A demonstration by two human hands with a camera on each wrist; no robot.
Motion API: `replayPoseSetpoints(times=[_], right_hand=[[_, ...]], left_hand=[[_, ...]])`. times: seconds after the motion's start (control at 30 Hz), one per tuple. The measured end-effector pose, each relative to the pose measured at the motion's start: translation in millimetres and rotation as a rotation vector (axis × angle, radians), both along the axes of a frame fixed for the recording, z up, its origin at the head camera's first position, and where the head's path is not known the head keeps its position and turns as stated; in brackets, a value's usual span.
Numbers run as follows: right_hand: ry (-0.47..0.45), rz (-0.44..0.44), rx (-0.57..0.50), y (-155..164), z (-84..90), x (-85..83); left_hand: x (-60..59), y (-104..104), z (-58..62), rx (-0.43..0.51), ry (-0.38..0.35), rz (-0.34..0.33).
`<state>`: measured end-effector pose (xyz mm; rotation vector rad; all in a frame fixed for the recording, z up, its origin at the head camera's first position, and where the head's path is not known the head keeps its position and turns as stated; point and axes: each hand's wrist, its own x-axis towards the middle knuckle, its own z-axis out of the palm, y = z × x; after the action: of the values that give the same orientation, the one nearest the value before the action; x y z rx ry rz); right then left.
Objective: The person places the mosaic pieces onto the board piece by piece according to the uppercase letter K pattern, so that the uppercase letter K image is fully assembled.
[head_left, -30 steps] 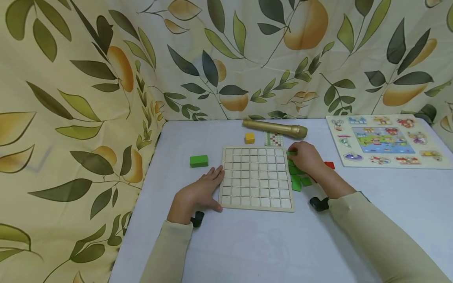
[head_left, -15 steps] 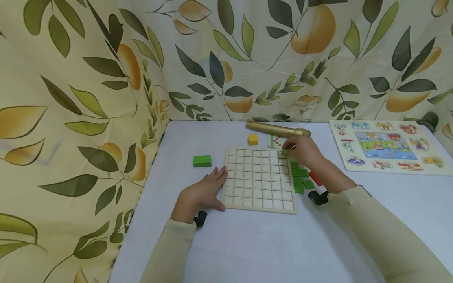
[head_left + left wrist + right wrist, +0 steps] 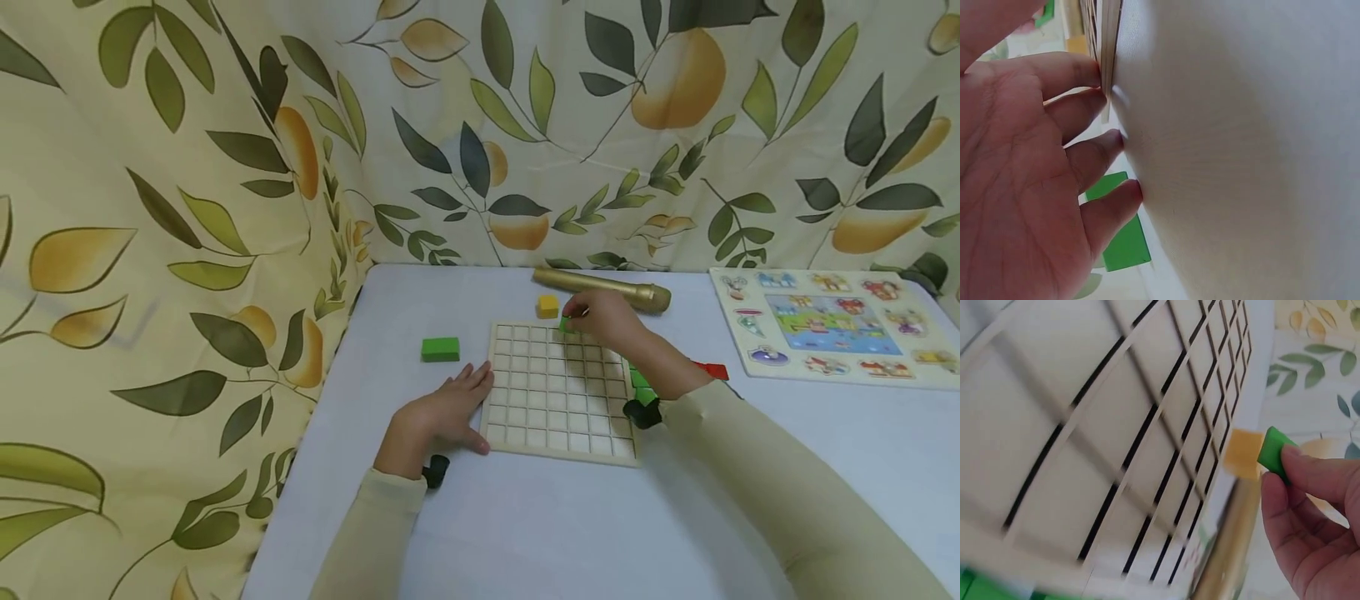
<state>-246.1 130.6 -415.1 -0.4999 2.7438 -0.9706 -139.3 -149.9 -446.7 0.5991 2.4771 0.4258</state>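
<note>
Right hand (image 3: 606,318) has its thumb and fingertips closed in a pinch on a small, flat, green square piece (image 3: 565,323), gripping one end so that the rest sticks out clear of the skin, probably because a thin piece is easier to steer that way. That piece is at the far edge of a pale, wood-coloured square grid board (image 3: 525,398); the right wrist view shows it apart from the grid, though how high it is held is hard to judge. Left hand (image 3: 442,417) holds nothing: its fingers are spread and slightly bent, fingertips touching the board's left side and thumb by the near left corner, which seems meant to keep the board from sliding on the white-covered table (image 3: 540,533). More green pieces (image 3: 642,387) lie just beside the board's right edge, partly hidden by the right arm, perhaps kept there for easy reach, with a red piece (image 3: 712,371) near them. A green rectangular block (image 3: 440,349) sits beyond the left hand; a yellow cube (image 3: 547,306) and a gold microphone-shaped rod (image 3: 651,297) lie behind the board. As for pose, the right forearm slants across the board's right side, casting a shadow on the cells, while the left forearm comes up from the near side.
</note>
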Motion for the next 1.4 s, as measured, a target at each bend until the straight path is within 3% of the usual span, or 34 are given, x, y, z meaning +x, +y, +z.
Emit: replayPoseSetpoints(times=[0.6, 0.97, 1.4], right_hand=[[0.004, 0.118, 0.058, -66.7, -26.1, -23.8], [0.000, 0.103, 0.129, -75.1, -26.2, -27.5], [-0.034, 0.102, 0.141, -77.0, -27.1, -29.0]], left_hand=[[1.0, -0.5, -2.1, -0.029, 0.015, -0.012], [2.2, 0.5, 2.2, -0.055, 0.024, 0.007], [1.8, 0.2, 4.8, -0.053, 0.023, 0.012]])
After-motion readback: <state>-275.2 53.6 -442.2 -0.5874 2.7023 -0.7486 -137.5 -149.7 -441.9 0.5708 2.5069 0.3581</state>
